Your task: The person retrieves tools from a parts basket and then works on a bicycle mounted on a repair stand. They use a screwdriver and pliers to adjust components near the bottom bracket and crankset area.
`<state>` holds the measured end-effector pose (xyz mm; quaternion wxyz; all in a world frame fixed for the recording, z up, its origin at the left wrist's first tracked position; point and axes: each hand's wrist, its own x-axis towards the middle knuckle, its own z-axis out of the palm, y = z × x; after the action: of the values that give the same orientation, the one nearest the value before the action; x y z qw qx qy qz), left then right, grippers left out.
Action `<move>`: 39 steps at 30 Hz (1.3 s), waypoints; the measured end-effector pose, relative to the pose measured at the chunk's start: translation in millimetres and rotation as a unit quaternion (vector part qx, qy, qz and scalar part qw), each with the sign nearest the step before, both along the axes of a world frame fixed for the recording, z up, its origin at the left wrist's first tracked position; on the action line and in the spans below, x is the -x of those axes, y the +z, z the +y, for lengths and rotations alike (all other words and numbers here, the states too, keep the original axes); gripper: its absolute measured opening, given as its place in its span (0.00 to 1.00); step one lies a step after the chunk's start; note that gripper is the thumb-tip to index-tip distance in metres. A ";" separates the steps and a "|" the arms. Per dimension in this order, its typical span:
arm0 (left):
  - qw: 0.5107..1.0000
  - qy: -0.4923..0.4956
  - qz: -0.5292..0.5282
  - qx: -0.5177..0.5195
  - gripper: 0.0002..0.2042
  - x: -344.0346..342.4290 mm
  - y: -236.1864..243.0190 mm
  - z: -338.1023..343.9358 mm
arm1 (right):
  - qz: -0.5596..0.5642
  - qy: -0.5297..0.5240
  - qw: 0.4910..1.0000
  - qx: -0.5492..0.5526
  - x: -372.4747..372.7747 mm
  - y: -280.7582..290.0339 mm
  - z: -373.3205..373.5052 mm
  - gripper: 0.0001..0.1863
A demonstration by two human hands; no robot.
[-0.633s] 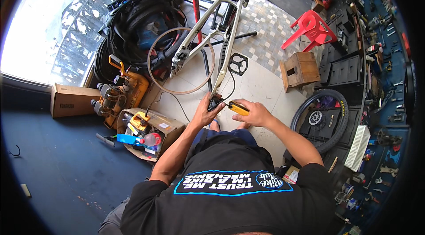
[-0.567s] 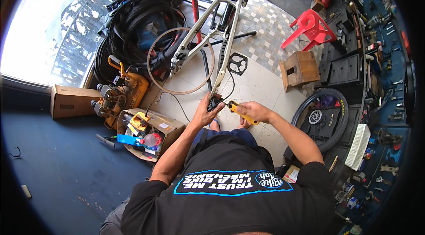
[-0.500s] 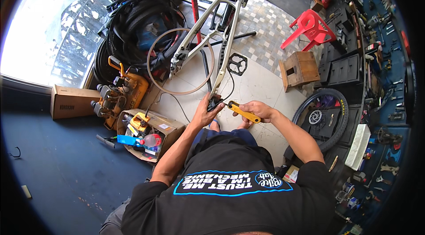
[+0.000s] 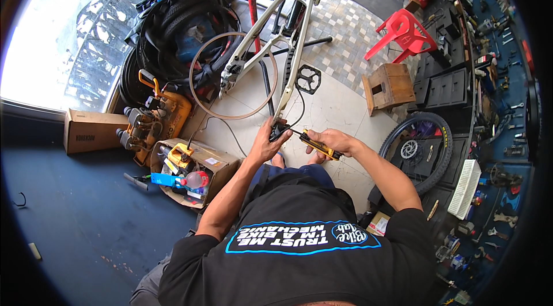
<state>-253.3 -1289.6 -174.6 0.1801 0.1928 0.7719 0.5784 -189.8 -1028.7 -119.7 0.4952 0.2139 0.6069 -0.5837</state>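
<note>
Gripping one yellow-and-black folding tool (image 4: 329,153) in the right hand (image 4: 337,142), near centre toward three o'clock, with fingers curled round the handle and one thin dark bit (image 4: 297,131) reaching toward ten. Holding one black part (image 4: 277,131) in the left hand (image 4: 268,142), with fingers closed on it, at the near end of one pale bike frame (image 4: 303,34) running up to twelve. Cannot tell about contact between bit and part.

In the way close by: one dark cable (image 4: 303,106) curving down to the hands from one o'clock, near one black pedal (image 4: 309,79). Crowding eleven: one bare rim (image 4: 228,118), plus tyres (image 4: 173,23) too tangled to count. At nine: one yellow machine (image 4: 164,116) beside one brown box (image 4: 92,133). At eight: one open carton (image 4: 222,170) of odds and ends. At two: one red chair (image 4: 403,32), above one wooden box (image 4: 397,88). At three: one wheel (image 4: 409,149). Toward half past three: one white basket (image 4: 465,189).
</note>
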 end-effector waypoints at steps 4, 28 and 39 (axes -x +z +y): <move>1.000 0.009 0.001 -0.011 0.23 -1.4 -0.7 0.2 | 0.073 -0.054 0.991 0.098 -12.6 7.8 -6.3 0.29; 1.000 0.001 0.010 -0.029 0.22 0.6 -10.4 -0.1 | 0.041 -0.023 0.986 0.160 11.6 -8.4 -7.9 0.22; 1.000 0.016 0.021 -0.010 0.21 -1.2 -7.2 -1.0 | 0.226 0.040 0.963 -0.138 -12.6 12.9 -36.6 0.28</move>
<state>-252.1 -1290.6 -181.8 0.1528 0.1942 0.7726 0.5849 -177.2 -1065.3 -106.8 0.3338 0.1179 0.7859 -0.5069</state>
